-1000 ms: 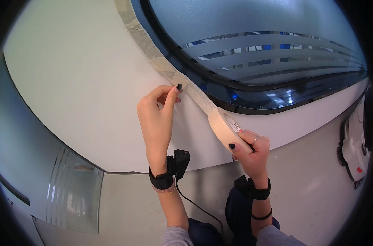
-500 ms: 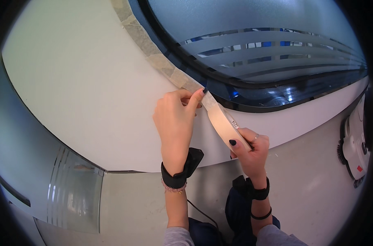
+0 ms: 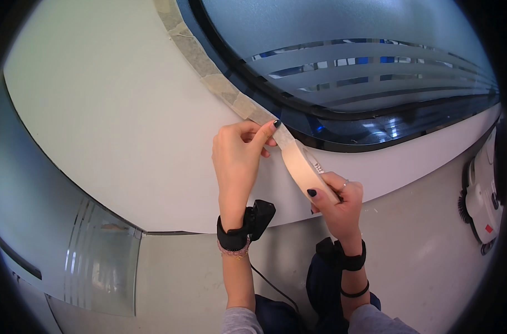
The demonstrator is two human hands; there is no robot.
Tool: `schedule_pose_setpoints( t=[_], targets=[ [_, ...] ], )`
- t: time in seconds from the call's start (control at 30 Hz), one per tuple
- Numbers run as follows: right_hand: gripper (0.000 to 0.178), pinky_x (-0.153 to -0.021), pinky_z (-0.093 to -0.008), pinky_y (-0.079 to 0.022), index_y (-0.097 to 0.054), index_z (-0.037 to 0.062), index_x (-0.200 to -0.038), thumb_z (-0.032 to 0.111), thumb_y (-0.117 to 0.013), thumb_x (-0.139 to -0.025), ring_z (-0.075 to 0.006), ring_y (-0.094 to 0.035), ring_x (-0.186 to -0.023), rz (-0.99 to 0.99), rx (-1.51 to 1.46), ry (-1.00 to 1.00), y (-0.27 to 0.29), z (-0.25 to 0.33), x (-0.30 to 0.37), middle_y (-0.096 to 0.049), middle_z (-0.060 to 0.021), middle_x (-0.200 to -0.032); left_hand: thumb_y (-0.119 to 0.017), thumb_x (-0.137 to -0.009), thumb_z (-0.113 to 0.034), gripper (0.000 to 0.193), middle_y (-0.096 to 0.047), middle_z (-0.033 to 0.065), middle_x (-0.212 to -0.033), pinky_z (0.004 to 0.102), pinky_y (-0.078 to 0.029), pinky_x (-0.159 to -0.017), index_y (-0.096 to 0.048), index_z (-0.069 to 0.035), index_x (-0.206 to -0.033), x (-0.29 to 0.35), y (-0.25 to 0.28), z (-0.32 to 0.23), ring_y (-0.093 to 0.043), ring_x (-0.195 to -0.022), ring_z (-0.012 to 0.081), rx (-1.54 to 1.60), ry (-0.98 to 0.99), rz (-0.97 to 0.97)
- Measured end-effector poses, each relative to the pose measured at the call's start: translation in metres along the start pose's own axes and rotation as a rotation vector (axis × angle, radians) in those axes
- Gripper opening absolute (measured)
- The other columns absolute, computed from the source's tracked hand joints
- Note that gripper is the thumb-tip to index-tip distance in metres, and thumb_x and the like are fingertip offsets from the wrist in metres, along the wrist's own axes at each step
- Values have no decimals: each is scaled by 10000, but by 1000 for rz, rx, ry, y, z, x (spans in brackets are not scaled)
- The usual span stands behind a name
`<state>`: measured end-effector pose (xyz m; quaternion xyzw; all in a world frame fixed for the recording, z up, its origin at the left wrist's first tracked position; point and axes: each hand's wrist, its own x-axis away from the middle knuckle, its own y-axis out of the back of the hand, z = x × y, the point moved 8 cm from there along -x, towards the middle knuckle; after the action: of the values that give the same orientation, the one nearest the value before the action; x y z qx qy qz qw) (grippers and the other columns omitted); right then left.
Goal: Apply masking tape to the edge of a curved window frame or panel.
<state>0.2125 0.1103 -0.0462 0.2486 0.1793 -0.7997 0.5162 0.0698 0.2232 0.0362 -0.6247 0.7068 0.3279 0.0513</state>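
Note:
My right hand (image 3: 344, 207) grips a wide roll of cream masking tape (image 3: 305, 173), thumb on its outer face and fingers inside the ring. A short stretch of tape runs from the roll up to my left hand (image 3: 239, 153), whose thumb and fingers pinch it against the edge of the white panel. Beyond that thumb, overlapping strips of masking tape (image 3: 217, 86) follow the curved border between the white panel (image 3: 114, 106) and the dark-rimmed glass (image 3: 331, 22). Part of the tape under my left fingers is hidden.
A black seal (image 3: 342, 116) rims the glass. To the right on the floor stands a white wheeled machine (image 3: 482, 192) with a bristle brush. Frosted glass (image 3: 100, 261) with clear stripes is at lower left. A thin dark cable (image 3: 273, 285) hangs near my left forearm.
My right hand and the tape roll have shifted slightly left. My left wrist has turned a little, while its pinch stays at the same place on the tape.

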Motion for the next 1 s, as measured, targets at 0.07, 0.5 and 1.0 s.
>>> schedule_pose_setpoints(
  t=[0.07, 0.5, 1.0],
  targets=[
    [219, -508, -250, -433, -653, -50, -896, 115, -723, -772, -144, -564, -519, 51, 54, 120, -1, 8, -4, -596, -92, -639, -692, -860, -222, 311, -654, 79, -626, 220, -427, -494, -686, 69, -751, -1, -1, 2, -565, -494, 108, 21, -1, 11],
    [212, -508, -239, -451, -645, -47, -943, 118, -695, -820, -135, -592, -510, 78, -1, -46, -5, 10, -2, -625, -94, -632, -641, -876, -413, 475, -644, 32, -555, 241, -432, -511, -683, -2, -641, -3, 4, 5, -585, -452, 118, -47, 2, -103],
    [320, -477, -347, -430, -638, -30, -793, 285, -681, -822, -330, -538, -461, -108, 549, -154, 15, 18, -1, -541, -173, -562, -674, -851, -390, 440, -632, 40, -551, 236, -412, -508, -687, -3, -643, 2, 3, -3, -570, -456, 115, -262, -3, -209]
  ],
)
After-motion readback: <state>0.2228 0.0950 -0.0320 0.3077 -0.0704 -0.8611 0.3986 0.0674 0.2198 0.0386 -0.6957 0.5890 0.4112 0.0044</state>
